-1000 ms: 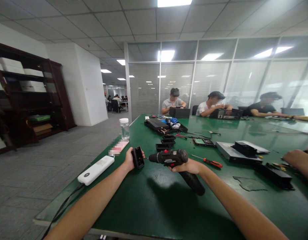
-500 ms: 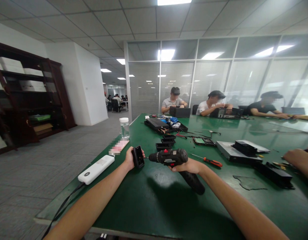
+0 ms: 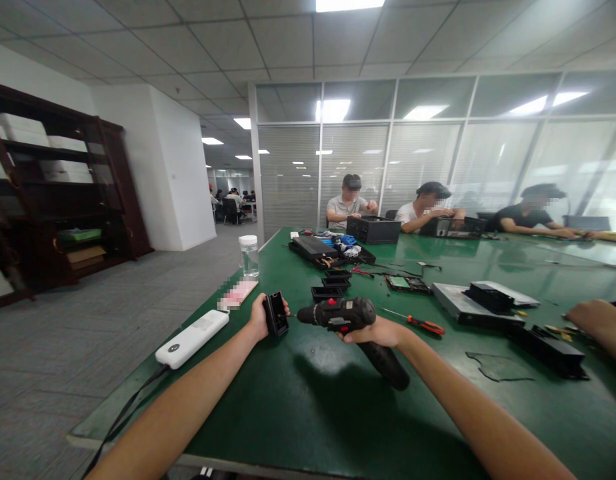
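Observation:
My left hand (image 3: pixel 259 318) is closed around a small black rectangular frame-like part (image 3: pixel 277 313), held tilted above the table. My right hand (image 3: pixel 375 333) grips a black cordless drill (image 3: pixel 341 315) with red details, its handle slanting down to the right. The drill's thin bit (image 3: pixel 291 315) points left and reaches the open face of the black part; whether it sits in a screw I cannot tell. Similar black parts (image 3: pixel 330 292) lie on the table just beyond the drill. An orange-and-black screwdriver (image 3: pixel 424 325) lies right of the drill.
On the green table (image 3: pixel 268 413) are a white power bank-like device (image 3: pixel 193 339) with a strap, a clear bottle (image 3: pixel 249 257), a tray heaped with parts (image 3: pixel 313 251), and a silver metal case (image 3: pixel 453 303). A co-worker's hand (image 3: pixel 595 320) is at right; several people sit opposite.
My hands, the drill and the black part stay almost still. Across the table, a person's black box has shifted to the right and turned.

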`<action>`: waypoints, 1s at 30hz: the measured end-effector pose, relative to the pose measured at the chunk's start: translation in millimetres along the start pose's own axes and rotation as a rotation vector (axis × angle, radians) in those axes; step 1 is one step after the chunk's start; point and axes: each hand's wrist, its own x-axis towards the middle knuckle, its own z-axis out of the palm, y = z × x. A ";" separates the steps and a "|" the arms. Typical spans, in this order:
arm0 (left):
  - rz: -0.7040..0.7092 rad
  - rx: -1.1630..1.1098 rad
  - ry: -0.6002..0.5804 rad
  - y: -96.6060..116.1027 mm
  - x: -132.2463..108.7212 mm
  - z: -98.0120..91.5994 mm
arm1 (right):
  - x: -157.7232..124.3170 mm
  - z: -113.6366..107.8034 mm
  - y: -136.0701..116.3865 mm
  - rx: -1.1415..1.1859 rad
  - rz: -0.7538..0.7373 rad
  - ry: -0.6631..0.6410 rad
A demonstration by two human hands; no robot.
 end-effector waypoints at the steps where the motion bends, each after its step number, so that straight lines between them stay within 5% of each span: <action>1: -0.001 0.000 -0.004 0.1 -0.1 0.0 | 0.0 0.1 -0.2 0.008 -0.006 -0.003; 30: -0.008 0.013 0.004 0.7 0.4 -0.2 | 0.8 -0.7 1.8 0.006 -0.016 -0.018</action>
